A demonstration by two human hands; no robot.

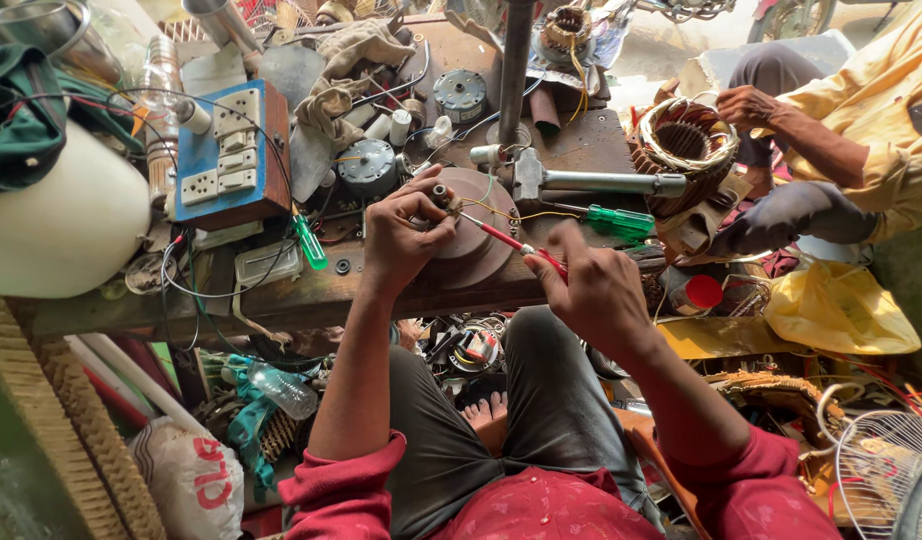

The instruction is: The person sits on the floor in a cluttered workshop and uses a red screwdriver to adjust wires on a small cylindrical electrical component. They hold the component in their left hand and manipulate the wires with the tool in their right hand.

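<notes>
A small metal part [443, 195] is pinched between the fingertips of the left hand [406, 238] above the wooden workbench [281, 295], just in front of a round brown disc [481, 225]. To its right, a red-handled screwdriver [511, 242] is gripped in the closed right hand [593, 290], its tip laid against the part. Farther right, a green-handled screwdriver [621, 220] is seen lying on the bench, and a copper-wound stator [686, 145] is held by another person's hand [746, 105].
</notes>
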